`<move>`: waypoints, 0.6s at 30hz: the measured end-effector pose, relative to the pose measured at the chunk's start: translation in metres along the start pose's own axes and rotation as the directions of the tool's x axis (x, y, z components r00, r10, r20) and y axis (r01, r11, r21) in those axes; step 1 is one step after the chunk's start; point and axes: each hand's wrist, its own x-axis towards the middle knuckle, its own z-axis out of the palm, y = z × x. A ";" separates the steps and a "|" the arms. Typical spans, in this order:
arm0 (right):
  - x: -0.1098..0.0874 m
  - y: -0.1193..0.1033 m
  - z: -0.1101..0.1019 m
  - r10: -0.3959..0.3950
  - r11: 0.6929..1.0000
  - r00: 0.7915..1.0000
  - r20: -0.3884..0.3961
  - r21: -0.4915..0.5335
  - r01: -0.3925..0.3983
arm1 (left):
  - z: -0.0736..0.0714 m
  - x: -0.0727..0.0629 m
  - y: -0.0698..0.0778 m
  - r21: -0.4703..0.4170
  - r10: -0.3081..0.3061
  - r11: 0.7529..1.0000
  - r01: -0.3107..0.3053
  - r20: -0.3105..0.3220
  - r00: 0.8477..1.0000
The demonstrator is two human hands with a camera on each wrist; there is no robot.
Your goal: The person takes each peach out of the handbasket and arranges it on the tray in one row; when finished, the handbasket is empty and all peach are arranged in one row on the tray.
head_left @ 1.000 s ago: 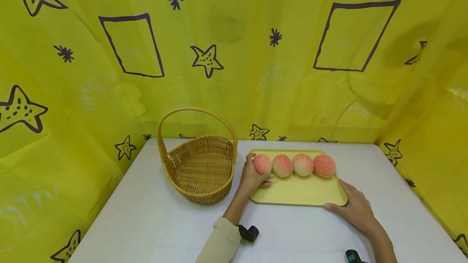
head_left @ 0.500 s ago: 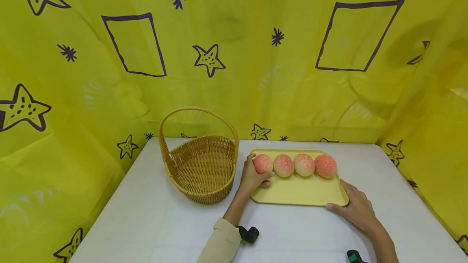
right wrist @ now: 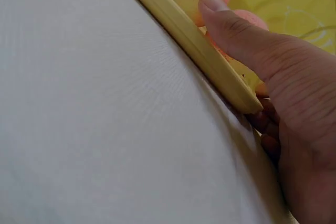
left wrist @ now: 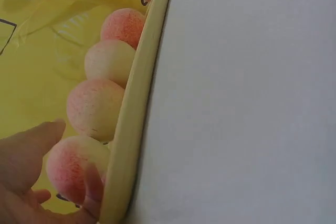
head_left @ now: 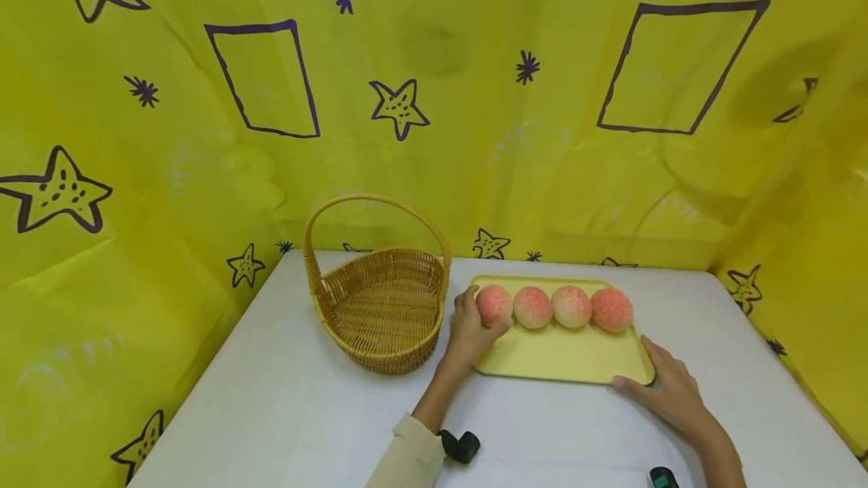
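Note:
A pale yellow tray (head_left: 563, 360) lies on the white table, with a row of pink-and-cream peaches along its far side. My left hand (head_left: 471, 330) curls round the leftmost peach (head_left: 493, 304), thumb on the near side and fingers at its left. In the left wrist view that peach (left wrist: 73, 169) sits between thumb and fingers, low beside the tray's rim (left wrist: 137, 98). At the tray's near right corner, my right hand (head_left: 671, 394) grips the edge. Its thumb reaches over the rim in the right wrist view, and the other fingers are partly hidden behind the tray corner (right wrist: 247, 103).
Left of the tray stands a wicker basket (head_left: 386, 315) with nothing in it and a tall arched handle (head_left: 376, 198). Three more peaches, one of them the rightmost peach (head_left: 612, 309), share the tray. A yellow patterned curtain (head_left: 461, 96) encloses the table (head_left: 325, 413).
The head view has shifted slightly, so everything appears a little farther right. Both hands keep their places, the left at the leftmost peach and the right at the tray corner.

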 end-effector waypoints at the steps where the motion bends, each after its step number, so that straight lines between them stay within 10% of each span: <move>1: 0.001 0.001 -0.001 0.003 1.000 1.000 0.010 0.008 -0.003 | 0.000 -0.001 0.003 0.044 0.012 0.999 -0.012 -0.010 1.000; 11: -0.006 0.005 -0.016 -0.027 0.978 0.995 0.092 0.210 0.007 | -0.030 -0.027 0.051 0.411 0.234 0.882 -0.230 0.042 0.971; 18: -0.018 -0.004 -0.031 -0.107 0.984 0.990 -0.097 0.135 0.119 | -0.068 -0.037 0.066 0.587 0.365 0.694 -0.416 0.211 0.907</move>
